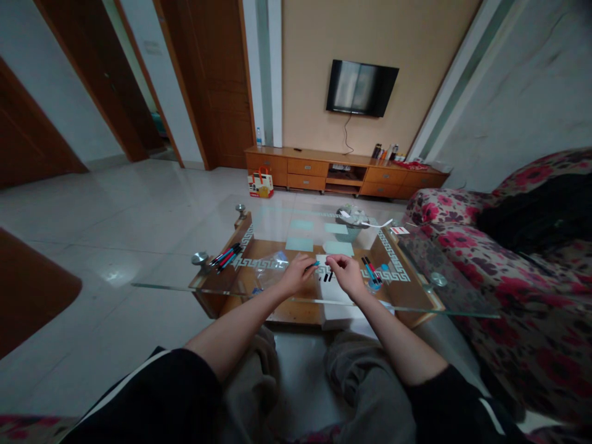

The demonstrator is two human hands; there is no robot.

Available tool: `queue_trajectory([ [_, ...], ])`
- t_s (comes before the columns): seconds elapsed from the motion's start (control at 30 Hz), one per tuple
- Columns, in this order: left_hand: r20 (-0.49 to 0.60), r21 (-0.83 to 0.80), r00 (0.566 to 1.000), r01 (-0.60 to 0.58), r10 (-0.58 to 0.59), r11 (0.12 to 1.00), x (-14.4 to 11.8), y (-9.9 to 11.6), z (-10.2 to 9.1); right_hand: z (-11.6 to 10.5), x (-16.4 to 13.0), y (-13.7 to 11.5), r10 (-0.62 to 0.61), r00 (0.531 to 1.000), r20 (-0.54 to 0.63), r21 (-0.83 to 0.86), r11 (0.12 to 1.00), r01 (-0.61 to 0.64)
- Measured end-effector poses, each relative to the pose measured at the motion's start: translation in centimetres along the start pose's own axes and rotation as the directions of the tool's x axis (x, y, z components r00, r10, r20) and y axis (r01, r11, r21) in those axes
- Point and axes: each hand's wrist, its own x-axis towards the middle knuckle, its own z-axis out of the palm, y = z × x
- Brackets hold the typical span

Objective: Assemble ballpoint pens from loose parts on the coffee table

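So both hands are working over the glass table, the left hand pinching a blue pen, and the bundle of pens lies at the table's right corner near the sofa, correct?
Not quite. In the head view the bundle of pens lies at the left corner of the glass table, away from the sofa. The left hand does pinch a blue pen, with the right hand alongside.

**What I am seeing of the wearer**

I am looking at two bare forearms running out of black sleeves pushed up near the elbows, each sleeve showing a thin white stripe. Grey trousers are covering both legs below. The left hand (296, 274) and right hand (346, 275) are wearing nothing.
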Motion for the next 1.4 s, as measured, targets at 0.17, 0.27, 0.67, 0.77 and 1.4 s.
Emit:
queue_trajectory([
  [0.17,-0.042,-0.026,0.999,0.011,-0.012,1.0,0.0,-0.7,-0.1,-0.2,-0.3,0.3,-0.015,1.0,0.024,-0.072,0.997,0.016],
  [0.27,-0.045,-0.03,0.999,0.007,-0.008,1.0,-0.1,-1.0,-0.2,-0.1,-0.4,0.4,-0.026,0.999,0.041,-0.078,0.997,0.029],
  [0.67,-0.045,-0.042,0.998,0.035,-0.037,0.999,-0.3,-1.4,0.1,0.0,-0.5,0.0,-0.032,0.998,0.06,-0.065,0.997,0.036],
  [0.77,-0.043,-0.041,0.998,0.033,-0.035,0.999,-0.3,-1.3,0.1,0.1,-0.4,-0.1,-0.04,0.998,0.047,-0.047,0.998,0.042],
  [1.4,-0.009,-0.017,1.0,-0.007,0.007,1.0,-0.2,-1.3,-0.2,0.1,-0.4,-0.3,-0.051,0.997,0.056,-0.045,0.998,0.053],
])
